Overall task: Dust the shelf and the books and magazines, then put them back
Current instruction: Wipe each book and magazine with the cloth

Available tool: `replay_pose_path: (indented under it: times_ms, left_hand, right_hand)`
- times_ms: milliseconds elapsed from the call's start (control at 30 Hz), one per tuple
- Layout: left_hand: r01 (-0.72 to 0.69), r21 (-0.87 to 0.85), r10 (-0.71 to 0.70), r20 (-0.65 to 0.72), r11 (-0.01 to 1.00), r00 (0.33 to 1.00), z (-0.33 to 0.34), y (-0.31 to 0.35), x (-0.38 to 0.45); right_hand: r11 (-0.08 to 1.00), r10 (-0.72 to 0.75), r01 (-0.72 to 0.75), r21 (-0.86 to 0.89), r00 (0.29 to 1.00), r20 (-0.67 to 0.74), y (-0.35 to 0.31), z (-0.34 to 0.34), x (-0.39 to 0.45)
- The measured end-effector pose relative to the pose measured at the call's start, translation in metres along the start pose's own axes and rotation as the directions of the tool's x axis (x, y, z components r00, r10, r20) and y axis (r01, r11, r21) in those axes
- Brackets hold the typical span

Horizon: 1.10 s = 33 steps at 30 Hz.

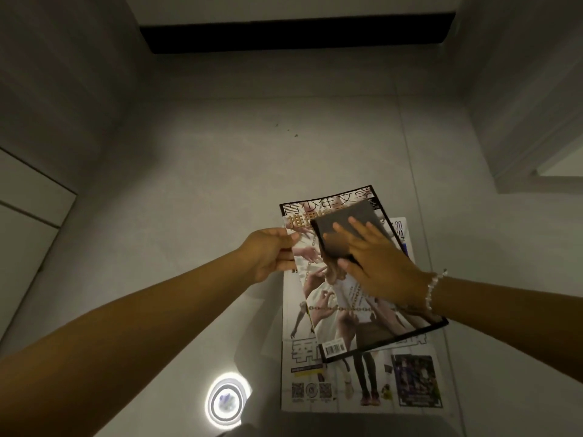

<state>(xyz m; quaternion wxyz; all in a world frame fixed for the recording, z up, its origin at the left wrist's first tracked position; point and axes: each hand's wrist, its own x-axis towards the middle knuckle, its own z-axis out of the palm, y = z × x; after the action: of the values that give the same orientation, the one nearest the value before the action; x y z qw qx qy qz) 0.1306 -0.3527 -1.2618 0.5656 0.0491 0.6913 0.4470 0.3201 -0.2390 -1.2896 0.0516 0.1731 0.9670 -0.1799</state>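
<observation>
Centrally, a black-bordered magazine is held above a grey tiled floor, its cover printed with many reaching hands and a chain, a barcode at its 6 o'clock corner. Left hand: grip closed on the magazine's 9 o'clock edge, thumb on the cover and fingers curled beneath. Right hand: fingers straight and spread, pressing flat on a dark grey cloth that lies on the upper half of the cover, just below the title characters; the thumb rests at the cloth's 6 o'clock edge. A beaded bracelet circles the right wrist. Beneath the held magazine, a second magazine lies flat on the floor, showing past it towards 6 o'clock, with standing figures, large characters and small square codes visible; whether the two touch cannot be told. A further printed sheet marked with numerals shows at 3 o'clock of the held cover. A round ring of reflected light sits on the floor at 7 o'clock. A dark recess spans the frame at 12 o'clock, pale panels at 9 o'clock
</observation>
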Motion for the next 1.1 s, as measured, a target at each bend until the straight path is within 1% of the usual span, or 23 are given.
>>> replay_pose_path:
  times_ms: [33, 67, 100, 133, 167, 200, 300, 334, 367, 467, 534, 601, 734, 801, 867, 934, 1001, 1034, 1101]
  left_hand:
    - [-0.002, -0.007, 0.002, -0.003, 1.0, 1.0, 0.0, -0.001, -0.001]
    - [-0.007, -0.013, 0.006, -0.004, 1.0, 1.0, -0.001, -0.002, -0.001]
    - [-0.012, -0.012, 0.012, -0.01, 1.0, 1.0, -0.001, -0.004, -0.001]
    - [-0.017, -0.01, 0.017, -0.016, 1.0, 1.0, -0.001, -0.005, 0.0]
    - [-0.023, -0.011, 0.023, -0.021, 1.0, 1.0, -0.001, -0.005, 0.0]
    - [-0.025, -0.024, 0.024, -0.019, 0.999, 1.0, -0.001, -0.005, 0.001]
    - [-0.022, -0.06, 0.021, -0.014, 0.998, 1.0, 0.002, -0.005, 0.002]
    - [-0.02, -0.06, 0.019, -0.016, 0.998, 1.0, 0.002, -0.005, 0.002]
    - [-0.016, -0.055, 0.015, -0.018, 0.998, 1.0, 0.003, -0.005, 0.003]
    - [0.003, -0.074, -0.002, 0.012, 0.997, 1.0, 0.002, -0.003, 0.002]
    - [-0.002, -0.071, 0.006, 0.049, 0.998, 0.999, 0.001, -0.001, 0.002]
    - [-0.028, -0.036, 0.03, 0.064, 0.999, 0.997, -0.001, 0.0, 0.001]
    - [-0.043, -0.004, 0.043, -0.002, 0.999, 0.999, -0.001, -0.003, 0.001]
    - [-0.041, -0.005, 0.041, -0.018, 0.999, 0.999, 0.0, -0.002, 0.002]
    - [-0.036, -0.003, 0.036, -0.028, 0.999, 0.999, 0.001, -0.001, 0.003]
    - [-0.034, -0.007, 0.033, -0.043, 0.999, 0.999, 0.001, -0.001, 0.003]
    - [-0.04, -0.017, 0.039, -0.054, 0.999, 0.998, 0.003, -0.003, 0.002]
    - [-0.042, -0.021, 0.04, -0.056, 0.999, 0.998, 0.003, -0.003, 0.001]
    - [-0.038, -0.027, 0.037, -0.047, 0.999, 0.998, 0.004, -0.004, 0.0]
  right_hand:
    - [0.997, -0.071, 0.071, -0.037, 0.997, 0.014, -0.003, 0.002, -0.01]
    - [0.982, -0.157, 0.157, -0.102, 0.988, 0.005, -0.001, 0.004, -0.02]
    - [0.956, -0.235, 0.236, -0.173, 0.972, 0.029, 0.004, 0.004, -0.028]
    - [0.933, -0.278, 0.285, -0.219, 0.959, 0.064, 0.014, 0.003, -0.032]
    - [0.923, -0.277, 0.292, -0.251, 0.956, 0.094, 0.025, 0.001, -0.033]
    - [0.928, -0.245, 0.26, -0.266, 0.965, 0.09, 0.035, -0.001, -0.031]
    - [0.984, -0.046, 0.054, -0.17, 0.998, 0.046, 0.037, -0.013, -0.023]
    - [0.988, -0.027, 0.03, -0.152, 0.999, 0.023, 0.032, -0.012, -0.021]
    - [0.989, -0.043, 0.046, -0.138, 0.999, 0.026, 0.024, -0.009, -0.021]
    - [0.977, -0.192, 0.198, -0.077, 0.978, 0.079, -0.012, 0.0, -0.02]
    - [0.964, -0.24, 0.249, -0.095, 0.966, 0.092, -0.025, 0.01, -0.016]
    - [0.957, -0.266, 0.27, -0.107, 0.963, 0.049, -0.027, 0.017, -0.012]
    - [0.928, -0.319, 0.319, -0.191, 0.947, 0.029, -0.007, 0.014, -0.016]
    - [0.935, -0.291, 0.291, -0.203, 0.956, 0.033, 0.01, 0.009, -0.021]
    - [0.956, -0.212, 0.211, -0.204, 0.977, 0.018, 0.025, 0.006, -0.025]
    - [0.971, -0.13, 0.121, -0.206, 0.991, -0.03, 0.029, 0.006, -0.028]
    - [0.981, -0.08, 0.063, -0.182, 0.993, -0.084, 0.021, 0.009, -0.032]
    - [0.982, -0.081, 0.062, -0.179, 0.992, -0.101, 0.013, 0.011, -0.035]
    - [0.97, -0.143, 0.121, -0.211, 0.985, -0.092, -0.003, 0.019, -0.044]
